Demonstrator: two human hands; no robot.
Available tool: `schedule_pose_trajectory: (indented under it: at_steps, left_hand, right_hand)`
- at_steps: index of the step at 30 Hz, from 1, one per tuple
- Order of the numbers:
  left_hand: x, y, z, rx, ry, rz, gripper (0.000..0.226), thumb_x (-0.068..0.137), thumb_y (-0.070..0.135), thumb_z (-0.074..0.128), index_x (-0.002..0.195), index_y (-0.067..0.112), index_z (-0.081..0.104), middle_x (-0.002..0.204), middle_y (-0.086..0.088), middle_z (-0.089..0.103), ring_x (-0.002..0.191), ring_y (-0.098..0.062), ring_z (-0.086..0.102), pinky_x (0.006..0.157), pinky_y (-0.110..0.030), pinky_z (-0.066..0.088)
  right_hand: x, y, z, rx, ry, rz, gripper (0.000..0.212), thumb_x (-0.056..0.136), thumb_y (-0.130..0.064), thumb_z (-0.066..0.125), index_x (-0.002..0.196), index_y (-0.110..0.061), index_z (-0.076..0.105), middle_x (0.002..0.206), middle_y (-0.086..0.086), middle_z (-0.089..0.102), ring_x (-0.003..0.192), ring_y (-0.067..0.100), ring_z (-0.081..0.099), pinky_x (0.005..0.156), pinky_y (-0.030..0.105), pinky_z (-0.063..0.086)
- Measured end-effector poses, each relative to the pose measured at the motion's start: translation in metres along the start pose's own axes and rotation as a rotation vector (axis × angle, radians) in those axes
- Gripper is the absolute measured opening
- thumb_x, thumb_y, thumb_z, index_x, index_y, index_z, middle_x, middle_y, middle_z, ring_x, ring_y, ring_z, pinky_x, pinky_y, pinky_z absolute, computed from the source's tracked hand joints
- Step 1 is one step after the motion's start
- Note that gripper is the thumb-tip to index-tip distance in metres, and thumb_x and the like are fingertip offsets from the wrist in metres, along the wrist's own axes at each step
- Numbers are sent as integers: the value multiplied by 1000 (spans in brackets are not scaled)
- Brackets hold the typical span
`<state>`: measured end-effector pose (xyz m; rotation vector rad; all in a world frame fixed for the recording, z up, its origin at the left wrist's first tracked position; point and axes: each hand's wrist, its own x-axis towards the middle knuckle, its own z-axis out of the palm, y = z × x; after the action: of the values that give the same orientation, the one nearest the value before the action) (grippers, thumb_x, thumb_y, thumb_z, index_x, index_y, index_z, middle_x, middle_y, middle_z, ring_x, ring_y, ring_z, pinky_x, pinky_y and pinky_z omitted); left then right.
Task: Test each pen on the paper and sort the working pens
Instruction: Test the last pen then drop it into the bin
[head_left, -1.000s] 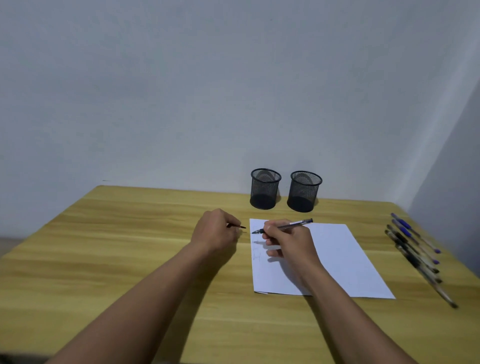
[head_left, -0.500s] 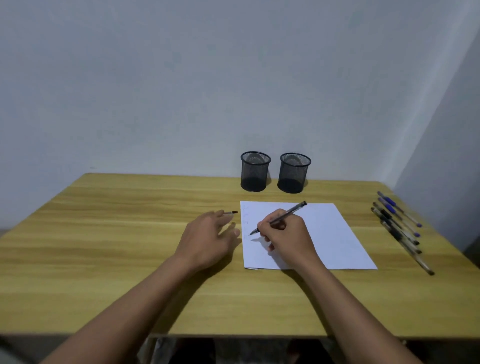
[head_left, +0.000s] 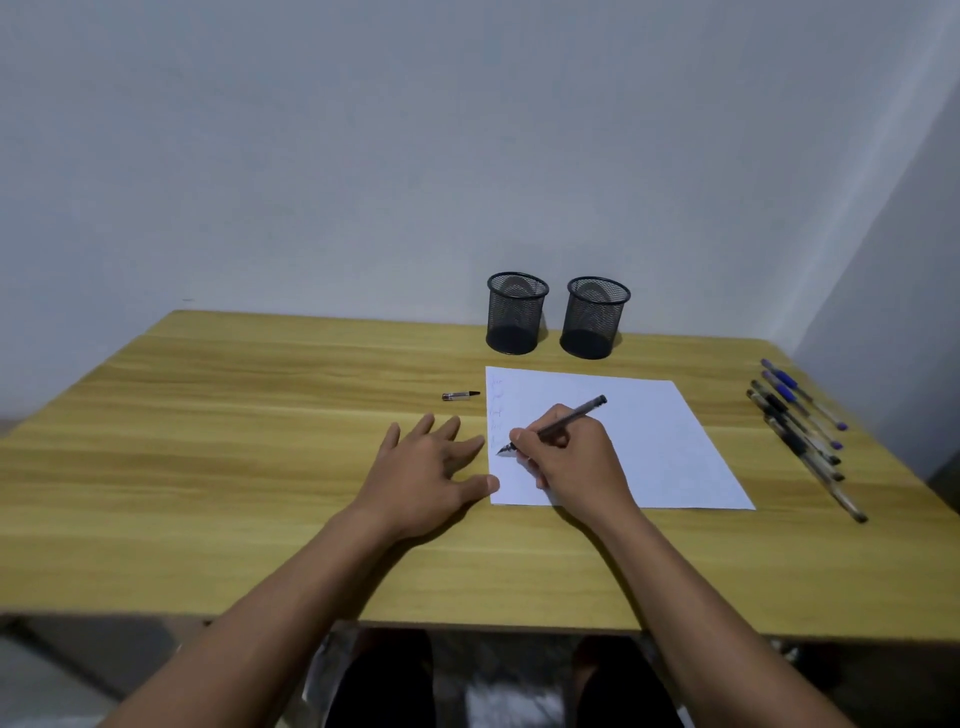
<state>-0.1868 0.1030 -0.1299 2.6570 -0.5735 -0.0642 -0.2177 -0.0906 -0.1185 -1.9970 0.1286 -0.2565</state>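
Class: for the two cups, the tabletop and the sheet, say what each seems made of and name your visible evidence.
Left cup and right cup: probably black metal mesh, matt; light shows through their sides. Tabletop: wood or wood-look laminate, satin; long grain streaks. Sheet: thin white paper, matt; lies flat, faint pen marks near its left edge.

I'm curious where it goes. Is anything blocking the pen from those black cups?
Nothing visible. Between the pen in the right hand and the mesh cups lie only paper and table; the cap sits aside, left.
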Motion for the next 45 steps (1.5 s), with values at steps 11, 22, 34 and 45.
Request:
schedule_pose_trajectory:
  at_steps: [11,22,34,45]
  left_hand:
    - [-2,-1,1,-27,3,-8,67,84,70,51,145,44,42,163,6,20,153,-16,6,122,-49,1]
    - [-2,0,0,-39,7,-16,66,84,69,52,144,45,42,163,6,21,153,-15,6,122,-49,2]
    - [27,8,-32,-313,293,-213,37,84,46,65,117,30,71,110,4,74,108,-14,66,87,-29,50]
    - [63,4,-24,-284,388,-151,15,89,28,68,102,26,75,96,8,75,94,-12,67,82,-33,55]
  right_hand:
    - [0,4,0,-32,14,18,15,90,-26,72,81,-14,68,64,1,71,58,13,67,60,33,59]
    - [1,3,-3,27,43,75,13,91,-18,69,85,-7,66,67,7,72,52,13,65,57,31,62]
    - [20,-16,-18,342,33,98,19,94,-23,71,89,-4,69,75,9,72,57,17,59,51,34,51]
    - [37,-16,-20,506,29,143,13,93,-20,73,94,-8,76,86,6,75,81,18,71,77,44,61]
